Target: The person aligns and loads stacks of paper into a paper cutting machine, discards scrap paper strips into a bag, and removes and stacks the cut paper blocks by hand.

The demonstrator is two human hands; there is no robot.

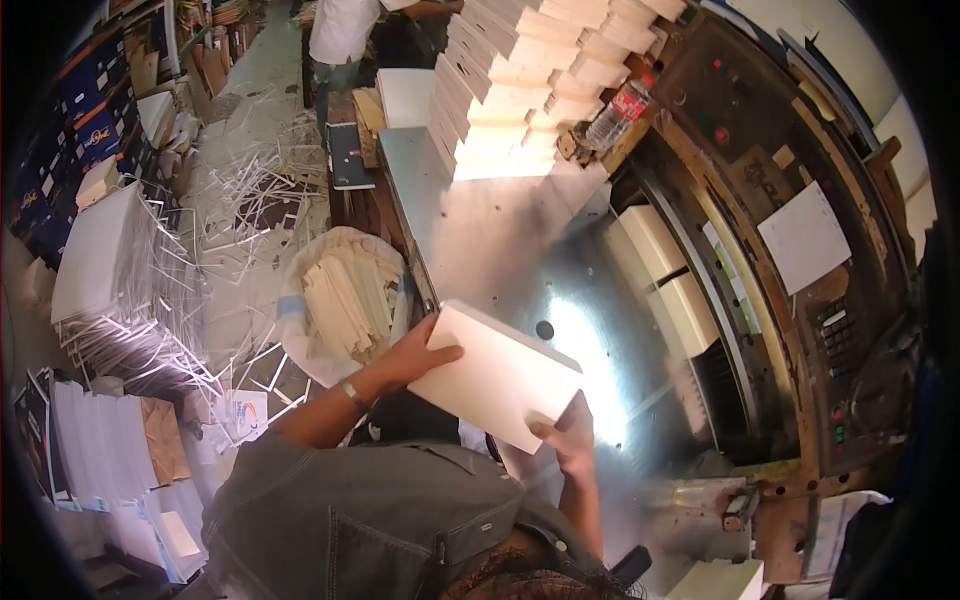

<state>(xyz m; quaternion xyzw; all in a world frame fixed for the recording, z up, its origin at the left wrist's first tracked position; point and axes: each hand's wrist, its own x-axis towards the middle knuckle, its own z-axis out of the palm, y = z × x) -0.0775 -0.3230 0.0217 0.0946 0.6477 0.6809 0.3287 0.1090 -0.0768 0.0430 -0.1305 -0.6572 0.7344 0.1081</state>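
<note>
Between my two hands is a thick block of white paper (pixel 500 372), held at a tilt above the metal table (pixel 470 225). My left hand (pixel 422 352) grips its left end, thumb on top and fingers hidden underneath. At the right end, my right hand (pixel 568 438) holds the near corner, with the thumb on the upper face. To the right, two more paper blocks (pixel 648 245) rest in the slot of a large machine that looks like a paper cutter. A bright patch of light lies on the metal beside the block.
Tall piles of paper blocks (pixel 520 95) stand at the table's far end, beside a plastic bottle (pixel 615 115). A sack (pixel 293 335) of paper offcuts sits left of the table. Loose strips (pixel 255 200) litter the floor. Another person (pixel 342 35) stands far off.
</note>
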